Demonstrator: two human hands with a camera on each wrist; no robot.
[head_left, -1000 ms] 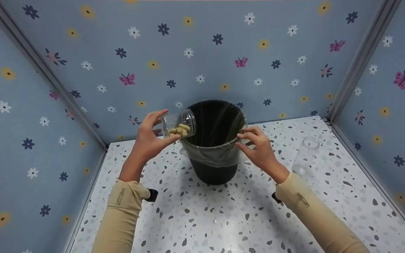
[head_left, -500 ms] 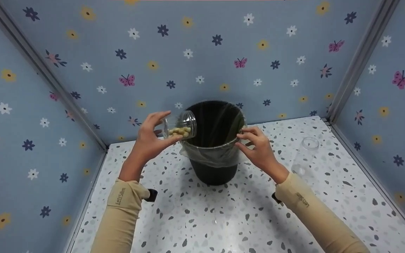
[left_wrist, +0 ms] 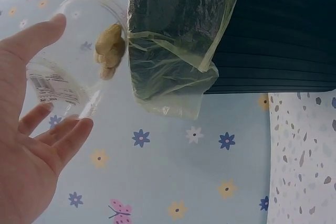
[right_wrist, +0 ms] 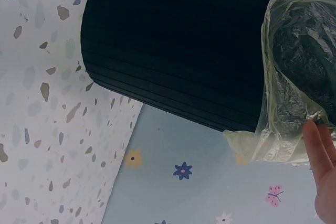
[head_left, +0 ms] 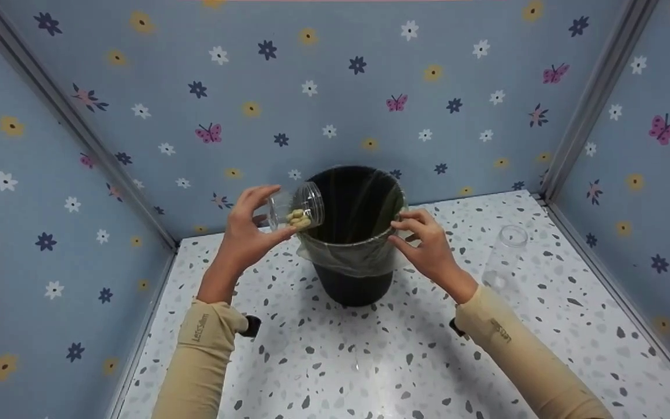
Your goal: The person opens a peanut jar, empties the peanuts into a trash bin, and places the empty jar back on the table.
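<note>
My left hand (head_left: 248, 230) grips a clear plastic jar (head_left: 281, 203) tipped on its side, its mouth over the left part of the bin's rim. Inside, a few tan peanuts (head_left: 299, 219) lie along the lower wall; the left wrist view has these peanuts (left_wrist: 109, 51) bunched near the mouth, and a printed label (left_wrist: 52, 88) on the jar. The black trash bin (head_left: 353, 289) stands upright, lined with a thin translucent bag (head_left: 344, 260) folded over its rim. With thumb and fingertips, my right hand (head_left: 428, 244) pinches the bag at the right side of the rim.
Another clear plastic jar (head_left: 503, 262) stands to the right of the bin. A speckled white surface (head_left: 323, 361) lies beneath everything. Blue flowered panels (head_left: 335, 87) rise behind and on both sides, with the back panel close behind the bin.
Fewer peanuts are in the jar than before, and those inside have shifted along its lower wall. Both hands have stayed almost in place.
</note>
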